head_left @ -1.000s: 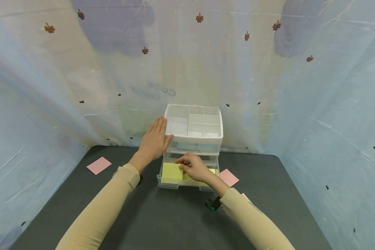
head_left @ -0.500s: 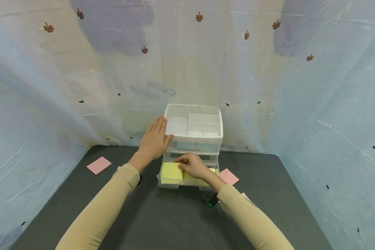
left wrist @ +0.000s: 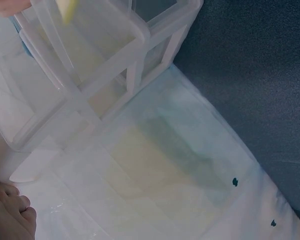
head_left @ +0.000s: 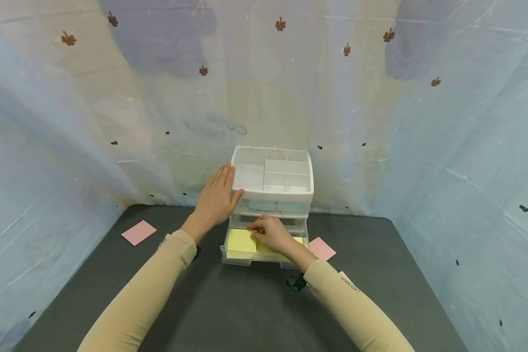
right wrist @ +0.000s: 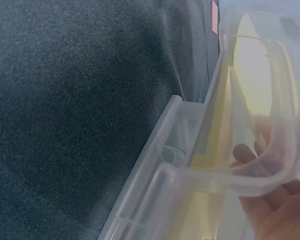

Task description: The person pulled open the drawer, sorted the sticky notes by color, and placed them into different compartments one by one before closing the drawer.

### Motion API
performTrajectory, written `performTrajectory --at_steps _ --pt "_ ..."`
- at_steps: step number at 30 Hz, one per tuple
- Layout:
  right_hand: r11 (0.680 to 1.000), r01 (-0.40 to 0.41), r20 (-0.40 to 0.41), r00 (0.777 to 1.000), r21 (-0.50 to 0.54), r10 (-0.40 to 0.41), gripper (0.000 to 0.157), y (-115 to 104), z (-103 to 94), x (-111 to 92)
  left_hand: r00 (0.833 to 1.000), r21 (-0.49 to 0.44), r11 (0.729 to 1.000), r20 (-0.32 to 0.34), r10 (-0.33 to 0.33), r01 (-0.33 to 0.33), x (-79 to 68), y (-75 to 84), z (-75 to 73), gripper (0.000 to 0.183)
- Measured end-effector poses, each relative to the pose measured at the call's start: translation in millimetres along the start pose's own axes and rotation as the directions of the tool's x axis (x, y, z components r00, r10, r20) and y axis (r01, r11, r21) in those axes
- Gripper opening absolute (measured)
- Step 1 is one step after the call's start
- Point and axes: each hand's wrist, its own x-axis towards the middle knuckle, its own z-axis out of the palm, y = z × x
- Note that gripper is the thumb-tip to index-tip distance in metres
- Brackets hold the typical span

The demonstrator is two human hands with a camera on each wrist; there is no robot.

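Observation:
A white plastic drawer organizer with a compartment tray on top stands against the back curtain. My left hand rests on its left side with fingers straight. The clear lower drawer is pulled out, holding yellow sticky notes at its right. At the drawer's left, my right hand pinches the right edge of a yellow sticky note pad. In the right wrist view, the fingers appear behind the clear plastic beside the yellow paper.
A pink sticky note pad lies on the dark table at left. Another pink pad is just right of the drawer, and a third pink piece is partly hidden by the right sleeve. A patterned curtain surrounds the table.
My right hand and the yellow pad shift very slightly left, and the right forearm moves a little the same way. The left hand stays where it was.

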Motion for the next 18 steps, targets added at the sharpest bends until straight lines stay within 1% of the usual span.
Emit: performTrajectory --at_steps 5,11,18 --pt "0.999 -0.008 0.014 1.000 -0.036 0.009 0.024 0.3 -0.4 0.2 1.000 -0.004 1.000 -0.003 0.001 -0.001 0.7 -0.3 0.9 0.079" --pt "0.995 -0.028 0.065 0.997 -0.099 0.035 0.025 -1.3 0.3 -0.6 1.000 0.001 1.000 -0.007 0.000 0.000 1.1 -0.1 1.5 0.079" --pt "0.991 0.020 0.100 0.995 -0.130 -0.007 0.024 -2.4 1.0 -1.6 1.000 -0.002 1.000 -0.010 0.000 0.000 -0.2 0.8 0.3 0.078"
